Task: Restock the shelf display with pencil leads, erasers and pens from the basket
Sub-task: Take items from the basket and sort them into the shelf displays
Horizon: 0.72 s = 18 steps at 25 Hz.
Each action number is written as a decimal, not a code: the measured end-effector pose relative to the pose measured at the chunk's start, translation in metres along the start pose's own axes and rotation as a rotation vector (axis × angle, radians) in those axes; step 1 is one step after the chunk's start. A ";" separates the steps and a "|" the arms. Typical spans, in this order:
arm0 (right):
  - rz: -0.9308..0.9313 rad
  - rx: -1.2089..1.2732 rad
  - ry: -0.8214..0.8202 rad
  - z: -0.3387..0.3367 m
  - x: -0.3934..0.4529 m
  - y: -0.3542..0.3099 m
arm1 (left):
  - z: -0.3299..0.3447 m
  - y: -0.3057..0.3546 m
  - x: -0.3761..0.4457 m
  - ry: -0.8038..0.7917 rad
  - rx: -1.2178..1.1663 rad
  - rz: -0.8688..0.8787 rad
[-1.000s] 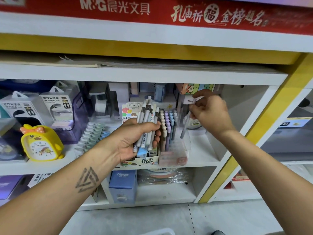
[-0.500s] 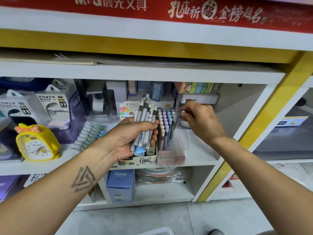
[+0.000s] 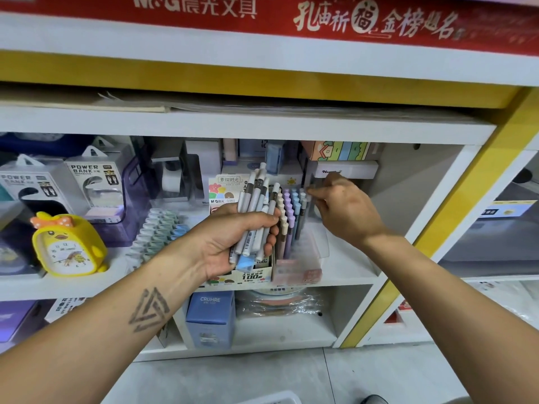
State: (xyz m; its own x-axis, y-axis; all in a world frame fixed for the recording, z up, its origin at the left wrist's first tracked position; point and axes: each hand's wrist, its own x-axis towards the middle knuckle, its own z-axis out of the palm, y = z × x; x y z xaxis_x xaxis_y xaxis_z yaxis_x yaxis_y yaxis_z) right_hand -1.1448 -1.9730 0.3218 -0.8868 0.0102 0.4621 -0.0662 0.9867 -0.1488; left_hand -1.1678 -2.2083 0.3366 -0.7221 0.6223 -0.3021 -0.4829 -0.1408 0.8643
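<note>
Pens (image 3: 292,218) upright on white shelf (image 3: 347,266), grey floor (image 3: 248,377)

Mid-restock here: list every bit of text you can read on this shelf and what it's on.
"M&G 晨光文具": red banner
"孔庙祈福 金榜题名": same banner
"POWER BANK": two power bank boxes
"素纹时光": pen display box
"100": front of that box
"CRUHRE": blue box
"12": yellow duck clock dial
Too blurred: barcodes on the pens in the left hand, white box by the right hand.
</note>
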 end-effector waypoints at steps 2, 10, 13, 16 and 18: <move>0.036 0.000 -0.049 0.001 0.000 -0.002 | 0.000 0.000 -0.001 -0.019 0.016 -0.002; 0.396 1.111 -0.156 -0.018 0.006 -0.043 | 0.003 0.000 -0.003 -0.114 0.051 -0.012; 0.474 1.277 -0.175 -0.022 0.006 -0.049 | 0.005 -0.001 -0.004 -0.133 0.046 -0.011; 0.579 1.387 -0.067 -0.027 0.009 -0.045 | 0.004 0.001 -0.005 -0.144 0.027 -0.025; 0.620 1.353 0.092 -0.031 0.010 -0.035 | 0.002 0.002 -0.005 -0.110 0.013 -0.040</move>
State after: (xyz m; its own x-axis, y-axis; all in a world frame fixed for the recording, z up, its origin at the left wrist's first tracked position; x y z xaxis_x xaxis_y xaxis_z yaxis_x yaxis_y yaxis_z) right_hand -1.1373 -2.0019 0.3592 -0.9041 0.4219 0.0677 -0.1082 -0.0729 -0.9915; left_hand -1.1641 -2.2099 0.3409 -0.6434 0.7082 -0.2906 -0.5029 -0.1050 0.8579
